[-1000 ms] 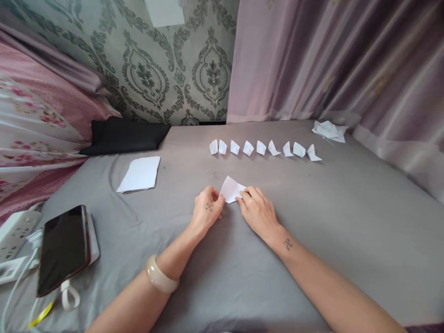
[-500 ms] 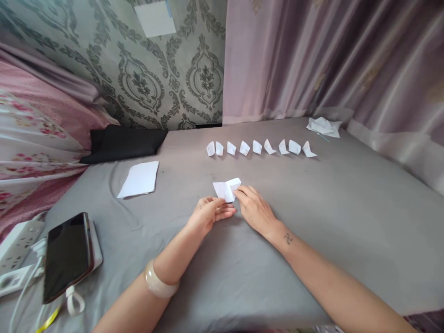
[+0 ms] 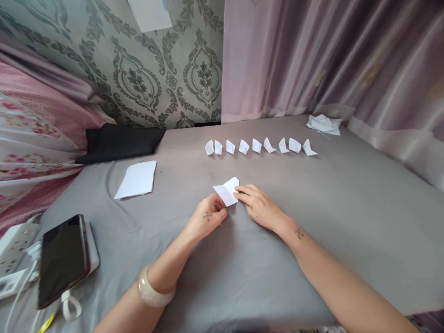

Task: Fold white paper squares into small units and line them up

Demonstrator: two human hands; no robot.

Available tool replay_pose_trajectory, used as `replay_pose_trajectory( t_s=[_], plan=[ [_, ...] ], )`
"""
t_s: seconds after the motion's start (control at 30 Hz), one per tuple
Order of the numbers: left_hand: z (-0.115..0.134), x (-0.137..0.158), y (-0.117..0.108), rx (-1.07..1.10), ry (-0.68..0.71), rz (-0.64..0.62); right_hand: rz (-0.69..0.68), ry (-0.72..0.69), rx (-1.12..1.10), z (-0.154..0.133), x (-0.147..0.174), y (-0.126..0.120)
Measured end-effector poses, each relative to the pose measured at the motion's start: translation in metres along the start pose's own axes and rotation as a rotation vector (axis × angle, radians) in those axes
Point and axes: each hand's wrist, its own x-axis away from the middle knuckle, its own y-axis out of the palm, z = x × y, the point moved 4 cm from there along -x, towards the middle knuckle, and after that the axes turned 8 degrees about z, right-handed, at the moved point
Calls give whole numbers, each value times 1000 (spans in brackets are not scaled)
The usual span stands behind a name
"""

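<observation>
A small folded white paper (image 3: 227, 192) with a crease across its middle is between my hands, over the grey cloth. My left hand (image 3: 208, 215) has its fingers curled at the paper's lower left edge, the fingertips partly hidden behind it. At the right edge, my right hand (image 3: 260, 203) pinches the paper, index and middle fingers on its face; the thumb is hard to see. Beyond the hands stands a row of several small folded paper pieces (image 3: 243, 147).
To the left lies a stack of white paper sheets (image 3: 136, 180), with a folded black cloth (image 3: 125, 143) behind. A phone (image 3: 63, 261) with cables and a power strip (image 3: 15, 245) are at near left. Crumpled white paper (image 3: 324, 124) lies at far right.
The folded paper has turned and tilted, showing more of its face. My left hand has rolled over and its once extended fingers are now curled. My right hand has shifted slightly right.
</observation>
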Motion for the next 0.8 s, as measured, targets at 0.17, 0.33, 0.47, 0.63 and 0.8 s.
replay_pose_trajectory(
  t_s=[0.17,0.33,0.47,0.63,0.8],
  plan=[
    [8,3,-5,-487,417,361,4,-4,-73,3,1,-7],
    [21,7,2,-743,800,309,14,-44,-82,1,1,-12],
    [23,7,2,-818,915,281,11,-75,-89,2,2,-11],
    [18,0,3,-747,895,181,25,-58,-119,5,4,-11],
    [14,-12,2,-609,768,164,10,-47,-142,8,4,-11]
  ],
)
